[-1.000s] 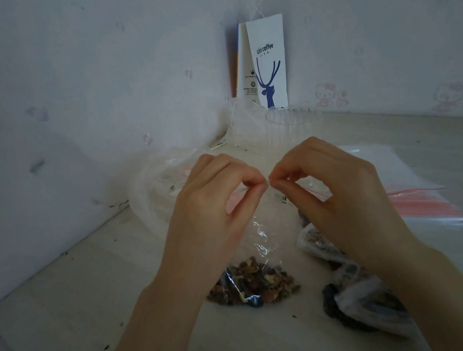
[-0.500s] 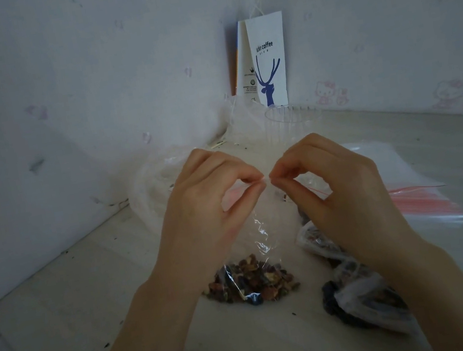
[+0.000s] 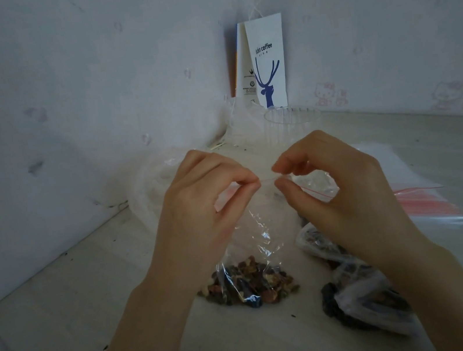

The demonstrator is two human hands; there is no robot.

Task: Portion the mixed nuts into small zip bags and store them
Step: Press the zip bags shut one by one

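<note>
Both hands are raised over the middle of the table (image 3: 90,291), holding one small zip bag (image 3: 261,240) by its top edge. The left hand (image 3: 199,208) has its thumb and forefinger clamped together on the pink seal strip, the other fingers (image 3: 216,167) curled above it. The right hand (image 3: 336,188) pinches the same strip just to the right, thumb under and forefinger over; a short stretch of the seal shows between the two pinches. The bag hangs down from the hands, crinkled and clear, and its bottom, holding a portion of mixed nuts (image 3: 248,285), rests on the table near the person, between the two wrists

To the near right, partly under the right forearm, lie filled bags (image 3: 363,291) with dark contents. Further right is a flat stack of empty zip bags (image 3: 424,201) with pink strips. Behind the left hand sits a large crumpled clear plastic bag (image 3: 157,181). In the far corner a clear plastic cup (image 3: 292,125) stands in front of a white paper coffee bag (image 3: 267,59) printed with a blue deer, which leans against the wall
</note>
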